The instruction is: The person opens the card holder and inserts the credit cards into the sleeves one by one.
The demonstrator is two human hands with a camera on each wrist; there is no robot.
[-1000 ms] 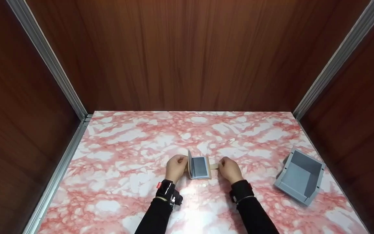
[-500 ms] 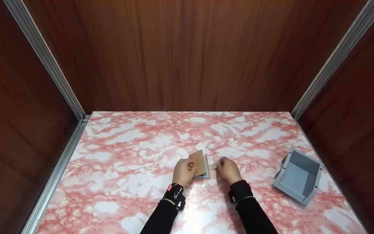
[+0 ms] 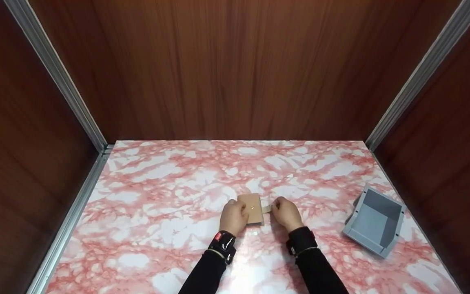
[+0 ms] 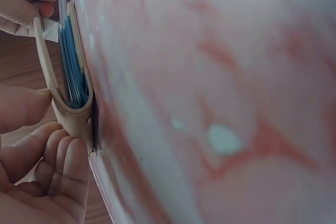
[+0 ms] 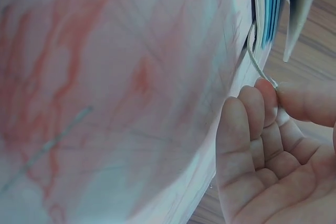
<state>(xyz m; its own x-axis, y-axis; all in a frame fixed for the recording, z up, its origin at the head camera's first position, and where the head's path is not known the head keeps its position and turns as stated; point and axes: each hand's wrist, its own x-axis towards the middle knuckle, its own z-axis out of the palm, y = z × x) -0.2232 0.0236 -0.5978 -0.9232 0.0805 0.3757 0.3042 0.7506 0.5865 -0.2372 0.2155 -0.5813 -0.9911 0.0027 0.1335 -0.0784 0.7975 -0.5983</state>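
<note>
A small tan card holder [image 3: 253, 204] lies on the table with its front cover folded over, a small snap stud showing on it. My left hand [image 3: 233, 216] holds its left side; in the left wrist view the thumb and fingers pinch near the curved spine [image 4: 76, 121]. Blue-edged card sleeves [image 4: 72, 66] show between the covers, which stand somewhat apart. From the holder's right edge runs a short pale strap [image 3: 266, 209]. My right hand [image 3: 287, 213] pinches the strap's end between thumb and forefinger, as the right wrist view shows the strap [image 5: 255, 64] stretching to the fingertips.
A grey plastic bin [image 3: 375, 220] stands at the right of the red-and-white marbled table [image 3: 157, 245]. Brown wood-grain panels [image 3: 235, 69] with metal corner rails [image 3: 55, 77] enclose the table at the back and both sides.
My left hand has moved right, turning the card holder's upright cover over onto the sleeves. The right hand has stayed nearly in place, still pinching the strap.
</note>
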